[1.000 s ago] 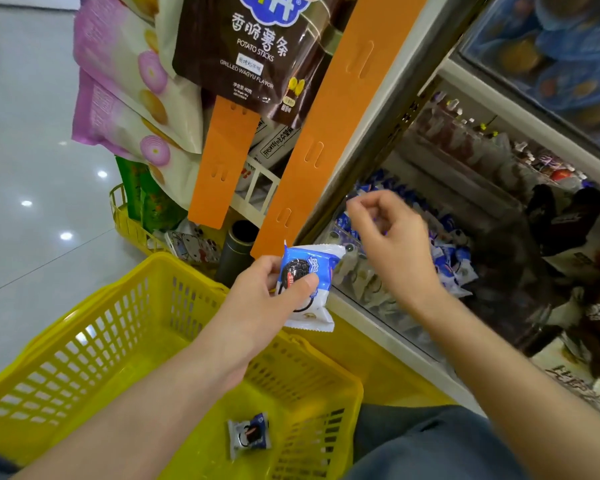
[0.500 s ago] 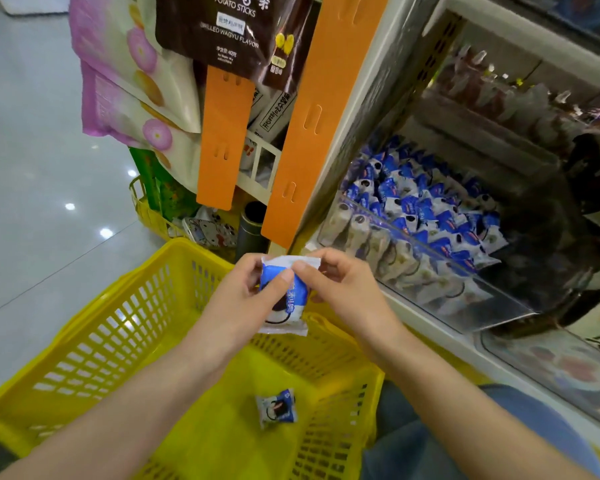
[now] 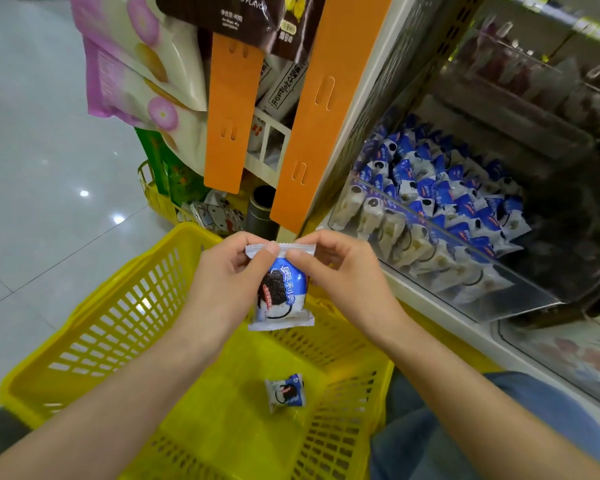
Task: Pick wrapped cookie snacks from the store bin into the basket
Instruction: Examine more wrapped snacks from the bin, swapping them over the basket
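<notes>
Both pinch the top seam of one cookie packet [image 3: 281, 292]: left hand [image 3: 229, 282] and right hand [image 3: 343, 282], thumbs on its front. A second ago only the left held it while the right was up at the bin [image 3: 430, 261]; now it has joined. It hangs over the yellow basket [image 3: 84, 327], above another packet [image 3: 286, 393] already inside. Dropping it in looks like the next step.

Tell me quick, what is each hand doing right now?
Left hand: closed, pinching the top edge of the wrapped cookie snack.
Right hand: closed, pinching the same snack's top edge.
</notes>
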Action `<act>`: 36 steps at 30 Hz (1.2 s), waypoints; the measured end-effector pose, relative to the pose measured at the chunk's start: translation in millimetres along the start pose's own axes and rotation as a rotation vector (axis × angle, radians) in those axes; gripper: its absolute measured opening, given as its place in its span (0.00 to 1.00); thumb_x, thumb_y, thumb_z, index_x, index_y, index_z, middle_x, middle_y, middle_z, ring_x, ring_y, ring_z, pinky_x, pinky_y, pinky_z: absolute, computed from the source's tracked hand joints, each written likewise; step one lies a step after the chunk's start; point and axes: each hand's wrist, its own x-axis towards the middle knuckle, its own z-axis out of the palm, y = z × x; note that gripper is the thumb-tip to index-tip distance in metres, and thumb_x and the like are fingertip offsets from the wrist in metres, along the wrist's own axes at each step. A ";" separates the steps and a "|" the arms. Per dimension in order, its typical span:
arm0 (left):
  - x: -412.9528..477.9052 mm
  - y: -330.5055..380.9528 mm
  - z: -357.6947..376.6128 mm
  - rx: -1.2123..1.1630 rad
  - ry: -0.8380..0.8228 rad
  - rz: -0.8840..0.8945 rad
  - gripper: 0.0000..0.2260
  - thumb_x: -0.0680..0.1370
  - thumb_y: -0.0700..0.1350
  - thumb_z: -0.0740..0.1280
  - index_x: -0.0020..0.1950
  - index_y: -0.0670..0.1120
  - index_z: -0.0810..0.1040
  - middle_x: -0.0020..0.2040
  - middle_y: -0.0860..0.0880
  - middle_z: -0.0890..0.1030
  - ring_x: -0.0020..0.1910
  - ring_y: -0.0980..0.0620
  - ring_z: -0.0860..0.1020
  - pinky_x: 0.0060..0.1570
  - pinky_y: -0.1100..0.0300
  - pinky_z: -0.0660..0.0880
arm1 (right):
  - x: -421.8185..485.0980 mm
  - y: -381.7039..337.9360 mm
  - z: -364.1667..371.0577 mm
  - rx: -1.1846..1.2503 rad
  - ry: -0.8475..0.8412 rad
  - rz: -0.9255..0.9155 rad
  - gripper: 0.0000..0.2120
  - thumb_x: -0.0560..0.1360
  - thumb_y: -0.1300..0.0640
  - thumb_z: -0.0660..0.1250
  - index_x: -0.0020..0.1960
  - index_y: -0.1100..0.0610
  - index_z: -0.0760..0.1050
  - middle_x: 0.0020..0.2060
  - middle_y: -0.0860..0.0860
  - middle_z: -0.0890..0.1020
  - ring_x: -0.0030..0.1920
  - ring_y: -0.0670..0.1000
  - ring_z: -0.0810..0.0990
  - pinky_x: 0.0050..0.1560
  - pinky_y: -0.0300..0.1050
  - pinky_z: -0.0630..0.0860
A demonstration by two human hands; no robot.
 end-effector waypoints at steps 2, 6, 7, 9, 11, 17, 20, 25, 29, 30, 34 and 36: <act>0.1 -0.6 -0.4 -0.030 -0.017 -0.048 0.07 0.77 0.43 0.64 0.41 0.45 0.78 0.37 0.45 0.83 0.35 0.55 0.80 0.34 0.60 0.77 | -2.0 1.0 -1.3 -0.228 0.050 -0.194 0.01 0.74 0.57 0.68 0.43 0.53 0.79 0.37 0.49 0.80 0.39 0.46 0.77 0.38 0.40 0.74; -1.4 -2.6 1.7 -0.075 -0.034 -0.125 0.09 0.78 0.43 0.63 0.38 0.47 0.78 0.33 0.49 0.81 0.35 0.54 0.78 0.38 0.57 0.74 | -4.2 5.2 -2.5 -0.546 0.060 -0.449 0.06 0.74 0.55 0.67 0.45 0.56 0.79 0.38 0.48 0.78 0.40 0.44 0.74 0.38 0.37 0.72; -0.9 -2.5 1.2 -0.080 -0.045 -0.137 0.08 0.78 0.44 0.63 0.40 0.47 0.78 0.35 0.48 0.81 0.37 0.53 0.79 0.40 0.56 0.75 | -4.7 5.5 -2.4 -0.536 0.072 -0.435 0.05 0.74 0.55 0.67 0.45 0.56 0.79 0.38 0.47 0.78 0.40 0.44 0.74 0.38 0.36 0.71; 0.3 -1.8 -1.2 -0.093 -0.103 -0.165 0.06 0.76 0.47 0.64 0.45 0.47 0.80 0.40 0.49 0.84 0.41 0.53 0.82 0.44 0.56 0.78 | -5.7 5.3 -1.0 -0.416 0.108 -0.343 0.03 0.75 0.56 0.67 0.44 0.55 0.79 0.37 0.45 0.78 0.39 0.43 0.74 0.38 0.31 0.69; 0.7 -2.9 -2.0 -0.067 -0.176 -0.238 0.14 0.72 0.51 0.67 0.53 0.46 0.78 0.45 0.49 0.84 0.44 0.53 0.83 0.46 0.57 0.79 | -5.0 4.2 -1.1 -0.279 0.171 -0.224 0.03 0.75 0.57 0.66 0.43 0.53 0.77 0.36 0.44 0.78 0.38 0.42 0.75 0.37 0.30 0.70; -3.4 -8.3 3.3 -0.083 -0.026 -0.218 0.11 0.74 0.40 0.69 0.55 0.42 0.74 0.47 0.45 0.83 0.42 0.53 0.82 0.40 0.64 0.80 | 4.4 1.1 -16.3 0.104 0.130 0.319 0.06 0.78 0.63 0.61 0.43 0.56 0.67 0.46 0.62 0.78 0.30 0.44 0.78 0.29 0.35 0.77; -0.1 -12.2 -0.7 -0.064 0.051 -0.175 0.04 0.76 0.41 0.66 0.50 0.44 0.77 0.43 0.45 0.83 0.37 0.57 0.82 0.38 0.66 0.79 | 0.9 6.3 -17.2 0.126 -0.132 0.481 0.07 0.77 0.66 0.61 0.45 0.59 0.64 0.40 0.60 0.77 0.27 0.43 0.79 0.28 0.34 0.76; 3.6 -17.8 -2.7 0.142 0.073 -0.059 0.05 0.77 0.40 0.66 0.42 0.47 0.78 0.43 0.42 0.81 0.40 0.51 0.79 0.38 0.62 0.79 | -6.8 23.1 -17.1 -0.360 -0.362 0.452 0.28 0.71 0.56 0.72 0.65 0.56 0.61 0.50 0.51 0.78 0.52 0.49 0.78 0.53 0.48 0.75; 3.7 -21.9 -3.8 0.411 -0.004 0.091 0.06 0.76 0.41 0.67 0.39 0.49 0.78 0.38 0.48 0.82 0.40 0.50 0.79 0.42 0.55 0.75 | -6.1 20.0 -11.6 -0.334 -0.282 0.221 0.31 0.72 0.49 0.69 0.71 0.52 0.60 0.63 0.48 0.72 0.62 0.45 0.73 0.62 0.44 0.72; 1.9 -22.9 -2.9 0.454 -0.028 0.118 0.06 0.76 0.42 0.67 0.39 0.50 0.78 0.37 0.51 0.82 0.40 0.52 0.79 0.41 0.57 0.73 | -5.3 18.5 -11.0 -0.301 -0.255 0.149 0.25 0.73 0.50 0.67 0.68 0.52 0.66 0.58 0.46 0.75 0.57 0.42 0.75 0.59 0.40 0.74; -4.7 -24.9 2.3 0.509 -0.045 0.191 0.08 0.76 0.44 0.66 0.37 0.52 0.76 0.31 0.57 0.78 0.33 0.63 0.75 0.32 0.71 0.68 | -4.2 15.2 -9.6 -0.243 -0.169 0.039 0.05 0.75 0.54 0.66 0.46 0.54 0.79 0.40 0.47 0.82 0.43 0.43 0.80 0.46 0.39 0.78; -4.8 -26.0 3.6 0.479 -0.037 0.196 0.09 0.77 0.44 0.66 0.37 0.49 0.76 0.27 0.57 0.75 0.29 0.65 0.73 0.29 0.72 0.66 | -4.7 16.5 -8.1 -0.268 -0.139 0.023 0.04 0.75 0.54 0.67 0.44 0.54 0.79 0.39 0.47 0.82 0.41 0.43 0.80 0.43 0.39 0.78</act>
